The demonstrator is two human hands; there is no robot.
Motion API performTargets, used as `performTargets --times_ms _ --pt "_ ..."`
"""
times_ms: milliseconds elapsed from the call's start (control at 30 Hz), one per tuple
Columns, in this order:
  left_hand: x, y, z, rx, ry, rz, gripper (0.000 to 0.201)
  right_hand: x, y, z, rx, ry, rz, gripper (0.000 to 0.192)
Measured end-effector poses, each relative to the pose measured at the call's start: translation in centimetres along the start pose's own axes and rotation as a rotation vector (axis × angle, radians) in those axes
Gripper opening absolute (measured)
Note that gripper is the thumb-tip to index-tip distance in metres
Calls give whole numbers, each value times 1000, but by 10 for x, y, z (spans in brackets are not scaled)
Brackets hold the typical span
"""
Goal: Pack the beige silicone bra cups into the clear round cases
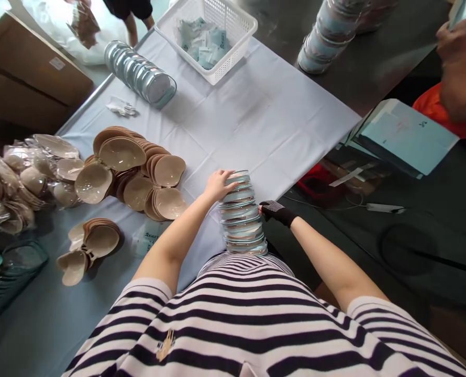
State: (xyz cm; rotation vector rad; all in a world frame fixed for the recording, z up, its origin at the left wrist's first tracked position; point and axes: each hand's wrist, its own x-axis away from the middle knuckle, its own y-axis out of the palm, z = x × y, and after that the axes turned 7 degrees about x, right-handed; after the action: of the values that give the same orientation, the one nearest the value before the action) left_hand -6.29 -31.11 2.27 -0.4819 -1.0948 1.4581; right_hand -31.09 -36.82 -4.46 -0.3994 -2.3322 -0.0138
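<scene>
A stack of clear, blue-edged plastic cases (241, 214) stands at the table's near edge against my striped shirt, with beige shapes showing inside. My bare left hand (220, 184) is curled over the far left end of the stack, fingers on the top cases. On the right side, my right hand (274, 210), in a dark fingerless-tip glove with dots, grips the stack's edge with its fingertips. Left of the stack lie nested beige bra cups (136, 167). A smaller set of bra cups (95, 243) sits nearer to me.
A white basket (233, 56) holds small packets. Another row of clear cases (141, 73) lies at the back left, beside a cardboard box (32, 73). Wrapped cups (17, 183) pile up at left. At right are a light blue box (409, 133) and a co-worker's hand (453, 44).
</scene>
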Motion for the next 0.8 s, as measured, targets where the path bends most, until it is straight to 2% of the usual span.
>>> performTargets --times_ms 200,467,700,800 --pt "0 -1 9 -52 -20 -31 52 -7 5 -8 52 74 21 19" --pt "4 -3 11 -59 -44 -83 53 17 10 -14 71 1 33 20" --pt "4 -1 10 -60 -46 -98 53 10 27 -29 213 -14 103 28" --pt "7 0 10 -74 -45 -86 54 9 26 -34 239 -27 165 27"
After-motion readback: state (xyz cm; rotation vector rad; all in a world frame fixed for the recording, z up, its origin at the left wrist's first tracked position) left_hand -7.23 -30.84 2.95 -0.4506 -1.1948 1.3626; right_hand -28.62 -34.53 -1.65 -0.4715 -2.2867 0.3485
